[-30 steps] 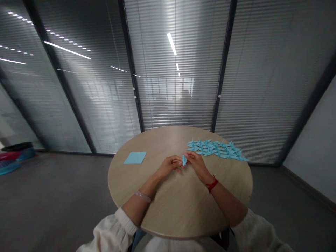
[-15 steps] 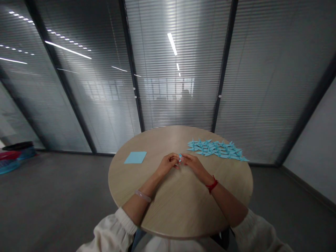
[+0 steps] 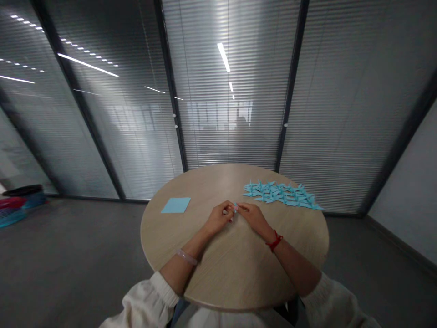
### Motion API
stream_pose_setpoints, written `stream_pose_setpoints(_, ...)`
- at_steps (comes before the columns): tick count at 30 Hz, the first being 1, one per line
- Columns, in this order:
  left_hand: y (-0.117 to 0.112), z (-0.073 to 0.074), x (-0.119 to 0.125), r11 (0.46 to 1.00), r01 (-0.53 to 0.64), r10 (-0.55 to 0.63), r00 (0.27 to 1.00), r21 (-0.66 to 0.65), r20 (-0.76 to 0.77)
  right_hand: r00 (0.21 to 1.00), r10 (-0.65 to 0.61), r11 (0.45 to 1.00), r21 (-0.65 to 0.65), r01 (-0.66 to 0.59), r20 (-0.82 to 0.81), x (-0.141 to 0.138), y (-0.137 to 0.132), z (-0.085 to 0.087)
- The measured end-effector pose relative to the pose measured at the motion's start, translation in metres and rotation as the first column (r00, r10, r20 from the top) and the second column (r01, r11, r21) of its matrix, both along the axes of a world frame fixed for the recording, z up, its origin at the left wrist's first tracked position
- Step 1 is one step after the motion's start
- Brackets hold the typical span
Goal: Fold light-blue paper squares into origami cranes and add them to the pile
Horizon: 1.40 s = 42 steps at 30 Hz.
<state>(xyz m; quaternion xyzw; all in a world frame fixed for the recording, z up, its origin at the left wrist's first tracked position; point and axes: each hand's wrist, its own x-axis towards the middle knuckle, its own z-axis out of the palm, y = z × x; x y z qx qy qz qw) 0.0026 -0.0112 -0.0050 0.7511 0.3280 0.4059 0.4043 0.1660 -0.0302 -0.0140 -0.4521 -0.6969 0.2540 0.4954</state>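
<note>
My left hand [image 3: 220,216] and my right hand [image 3: 251,214] meet over the middle of the round wooden table [image 3: 235,269]. Both pinch one small folded piece of light blue paper [image 3: 235,207], of which only a sliver shows between the fingertips. To the left lies a flat square stack of blue paper sheets [image 3: 176,205]. At the far right of the table, several finished blue paper cranes [image 3: 280,193] lie spread in rows. A pale bracelet circles my left wrist, a red cord my right.
Glass partitions with shut blinds [image 3: 232,91] stand behind the table. Coloured round containers [image 3: 18,202] sit on the grey floor at far left. The table's near edge is just in front of my white sleeves.
The folded blue paper stood upright and plainly visible between my fingers a second ago; now it is smaller and mostly covered by my fingertips. Both hands have closed in slightly toward each other.
</note>
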Motion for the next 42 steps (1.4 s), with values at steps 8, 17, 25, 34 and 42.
stream_pose_setpoints(8,-0.003,0.003,0.000,0.997,-0.045,0.046,0.999,0.067,-0.015,0.970,0.115,0.977,-0.149,-0.149,-0.215,0.003,0.010,-0.009)
stream_pose_setpoints(17,-0.001,0.003,-0.002,0.997,-0.031,0.021,0.987,0.067,0.157,0.888,0.023,0.949,-0.269,-0.164,-0.459,0.000,0.004,-0.003)
stream_pose_setpoints(25,0.002,0.006,-0.006,0.996,-0.031,0.010,0.973,0.088,0.230,0.875,0.050,0.942,-0.270,-0.202,-0.481,-0.001,0.003,-0.001)
stream_pose_setpoints(34,0.006,0.006,-0.006,0.995,-0.098,0.090,0.971,0.023,0.223,0.917,0.112,0.946,-0.242,-0.217,-0.382,-0.003,0.004,-0.003)
stream_pose_setpoints(42,0.007,0.005,-0.005,0.983,-0.174,0.166,0.977,0.052,0.132,0.953,0.138,0.963,-0.190,-0.193,-0.268,-0.005,0.003,-0.004)
